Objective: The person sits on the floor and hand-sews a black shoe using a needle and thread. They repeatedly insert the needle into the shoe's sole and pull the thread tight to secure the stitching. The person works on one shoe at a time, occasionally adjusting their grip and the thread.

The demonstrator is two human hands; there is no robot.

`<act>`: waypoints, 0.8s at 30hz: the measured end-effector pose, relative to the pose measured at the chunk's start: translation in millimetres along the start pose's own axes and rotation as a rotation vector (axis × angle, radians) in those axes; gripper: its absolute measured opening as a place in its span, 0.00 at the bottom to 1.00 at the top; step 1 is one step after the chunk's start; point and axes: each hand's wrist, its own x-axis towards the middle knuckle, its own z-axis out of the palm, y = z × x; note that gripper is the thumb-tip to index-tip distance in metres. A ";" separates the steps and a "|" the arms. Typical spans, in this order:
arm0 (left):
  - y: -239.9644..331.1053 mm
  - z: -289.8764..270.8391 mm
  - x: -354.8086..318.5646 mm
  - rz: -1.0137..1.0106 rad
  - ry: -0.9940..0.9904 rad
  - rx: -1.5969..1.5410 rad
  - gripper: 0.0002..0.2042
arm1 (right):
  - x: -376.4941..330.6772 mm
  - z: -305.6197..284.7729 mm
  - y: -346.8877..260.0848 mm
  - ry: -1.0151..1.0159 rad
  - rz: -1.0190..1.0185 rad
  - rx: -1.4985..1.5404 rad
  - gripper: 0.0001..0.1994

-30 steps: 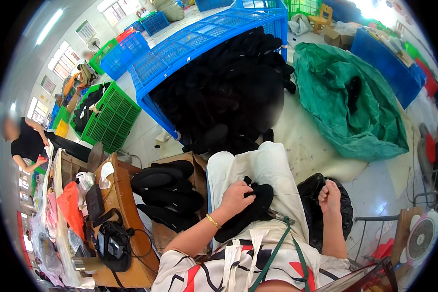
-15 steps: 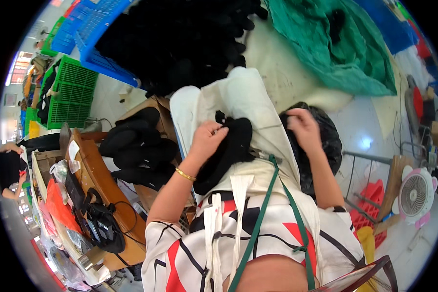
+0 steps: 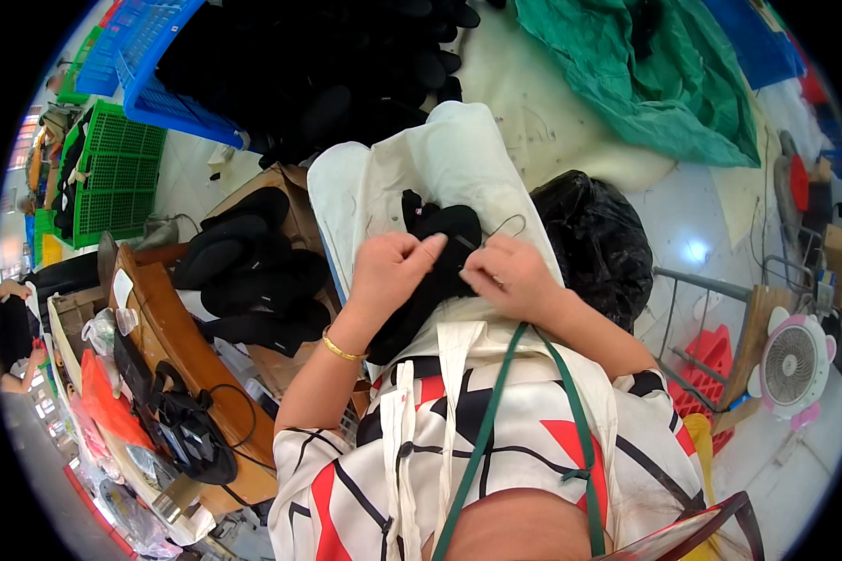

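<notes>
On lap, cream apron (image 3: 412,178) | left hand (image 3: 393,271) pinches black shoe upper (image 3: 435,271) | right hand (image 3: 510,280) grips thin thread (image 3: 503,224), probably | risk: thread snags, slips from fingers

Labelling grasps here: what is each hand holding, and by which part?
Both hands work one black shoe piece on the lap. The left hand grips its upper middle from the left; the right hand pinches its right edge, beside a thin wire loop.

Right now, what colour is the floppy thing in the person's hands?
Black. The floppy piece on the lap shows best in the head view, between the left hand and right hand.
</notes>
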 end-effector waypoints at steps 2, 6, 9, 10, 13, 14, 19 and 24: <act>-4.5 11.5 0.7 0.009 -0.054 -0.150 0.14 | 0.9 10.0 -9.9 -0.022 -0.081 -0.004 0.06; -13.0 2.2 1.8 -0.242 -0.189 -0.727 0.08 | 2.5 15.8 -4.3 0.006 0.020 0.080 0.08; -13.4 -6.0 1.6 -0.400 -0.260 -1.006 0.05 | 6.6 10.8 3.8 -0.060 0.175 0.081 0.06; -16.5 -7.2 1.0 -0.400 -0.288 -0.984 0.05 | 8.5 13.0 9.1 -0.070 0.158 0.071 0.05; -13.9 -10.1 -1.5 -0.353 -0.284 -0.702 0.06 | 17.1 18.3 11.2 -0.057 0.101 -0.044 0.03; -12.5 -10.7 -2.6 -0.328 -0.269 -0.573 0.06 | 20.6 20.5 10.9 -0.046 0.082 -0.098 0.02; -15.5 -6.3 -8.3 -0.144 -0.159 -0.423 0.06 | 30.5 29.7 19.9 -0.047 0.011 -0.249 0.03; -25.9 -12.2 4.9 -0.252 -0.125 -0.526 0.06 | 32.9 33.0 24.7 -0.067 0.033 -0.146 0.03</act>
